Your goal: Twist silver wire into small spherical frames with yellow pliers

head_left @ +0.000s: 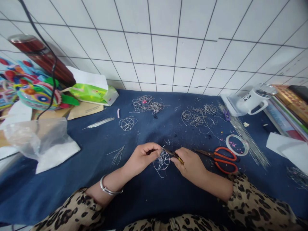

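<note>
My left hand (146,156) pinches the upper edge of a round wire piece (161,163) with loops and a few small pink beads. My right hand (190,162) is wrapped round a pair of pliers (177,156) with a yellow-and-dark handle. The plier jaws point left and meet the wire by my left fingertips; whether they grip it I cannot tell. A short bent wire (167,142) lies just beyond the pliers. Right of my right hand are orange-handled scissors (225,154), blades toward me and partly behind the hand. A small bundle of cut wires (117,155) lies left of my left hand.
Wire tangles (198,115) and bead-and-wire pieces (146,104) lie toward the tiled wall. At right are a roll of clear tape (237,145), long straight wires (250,141) and a white mug (252,101). A plastic bag (48,138) and a green tissue pack (90,91) are at left.
</note>
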{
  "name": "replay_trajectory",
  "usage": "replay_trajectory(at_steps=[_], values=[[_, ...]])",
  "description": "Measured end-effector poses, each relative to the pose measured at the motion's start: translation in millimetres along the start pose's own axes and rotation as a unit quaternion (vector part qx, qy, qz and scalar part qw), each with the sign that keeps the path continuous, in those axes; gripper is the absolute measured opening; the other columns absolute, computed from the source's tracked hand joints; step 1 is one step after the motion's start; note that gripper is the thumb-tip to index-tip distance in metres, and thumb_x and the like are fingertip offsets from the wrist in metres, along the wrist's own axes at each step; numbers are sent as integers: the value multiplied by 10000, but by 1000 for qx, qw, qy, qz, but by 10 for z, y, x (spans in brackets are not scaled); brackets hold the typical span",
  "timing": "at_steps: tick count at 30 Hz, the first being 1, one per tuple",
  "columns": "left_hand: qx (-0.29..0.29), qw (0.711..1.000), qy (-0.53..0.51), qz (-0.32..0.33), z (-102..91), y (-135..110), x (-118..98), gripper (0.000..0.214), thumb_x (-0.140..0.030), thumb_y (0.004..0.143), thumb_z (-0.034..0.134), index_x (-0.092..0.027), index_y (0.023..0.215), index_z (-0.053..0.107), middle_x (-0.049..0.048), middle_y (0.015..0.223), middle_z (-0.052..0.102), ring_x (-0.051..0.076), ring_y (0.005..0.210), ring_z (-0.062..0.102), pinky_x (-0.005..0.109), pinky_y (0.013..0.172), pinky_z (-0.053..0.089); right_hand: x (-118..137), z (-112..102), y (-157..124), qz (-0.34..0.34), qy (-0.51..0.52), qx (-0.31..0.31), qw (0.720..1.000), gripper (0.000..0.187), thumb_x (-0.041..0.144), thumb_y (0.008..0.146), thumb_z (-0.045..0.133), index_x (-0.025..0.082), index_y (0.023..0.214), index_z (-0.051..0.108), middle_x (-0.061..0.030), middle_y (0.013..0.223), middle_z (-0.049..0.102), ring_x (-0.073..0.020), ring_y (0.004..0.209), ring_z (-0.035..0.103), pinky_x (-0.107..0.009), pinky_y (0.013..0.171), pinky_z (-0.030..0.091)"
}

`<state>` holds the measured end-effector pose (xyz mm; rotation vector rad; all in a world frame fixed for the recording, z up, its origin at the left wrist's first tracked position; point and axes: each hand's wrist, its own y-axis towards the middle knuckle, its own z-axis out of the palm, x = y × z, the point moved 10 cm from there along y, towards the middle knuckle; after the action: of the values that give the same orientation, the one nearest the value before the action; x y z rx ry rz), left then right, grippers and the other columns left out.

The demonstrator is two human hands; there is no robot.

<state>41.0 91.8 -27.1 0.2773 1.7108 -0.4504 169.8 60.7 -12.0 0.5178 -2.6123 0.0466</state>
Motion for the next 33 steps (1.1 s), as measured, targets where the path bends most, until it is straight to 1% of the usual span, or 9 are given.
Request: replay_trajectory(at_steps=[8,17,22,24,28,33], values=[[22,998,-42,-30,48,19,64,150,-255,828,531,-128,781,595,-19,638,510,76,567,431,198,550,360,7,12,-4,-10,-14,3,1000,225,352,888,422,166,845,541,-49,774,563,-165,751,527,-273,686,405],[48,998,22,-16,65,29,16,161,-252,827,504,-124,780,589,-26,611,445,77,535,363,199,505,305,45,19,4,-37,-25,30,999,199,339,883,434,172,809,512,-41,776,548,-158,749,511,-275,681,403],[74,996,42,6,70,32,-17,168,-244,833,478,-131,772,587,-27,604,419,83,541,346,202,498,290,102,-48,36,-84,-26,35,995,169,321,871,462,166,855,529,-50,811,545,-168,787,493,-295,711,397],[86,995,46,13,80,33,-27,166,-239,829,476,-131,768,586,-24,610,423,84,547,349,203,499,294,121,-72,50,-102,-46,35,993,175,325,864,475,162,871,538,-54,811,538,-177,795,482,-310,718,385],[106,993,54,17,105,33,-35,142,-193,817,471,-130,775,591,-22,624,437,80,550,357,197,501,305,153,-107,67,-128,-124,23,984,198,337,865,461,160,860,549,-66,810,523,-195,784,444,-335,706,345],[119,990,69,22,121,29,-43,147,-173,810,467,-134,792,607,-11,651,471,83,562,385,192,504,326,230,-185,54,-163,-181,-15,970,219,324,885,418,158,850,557,-73,786,509,-200,771,413,-337,685,300]])
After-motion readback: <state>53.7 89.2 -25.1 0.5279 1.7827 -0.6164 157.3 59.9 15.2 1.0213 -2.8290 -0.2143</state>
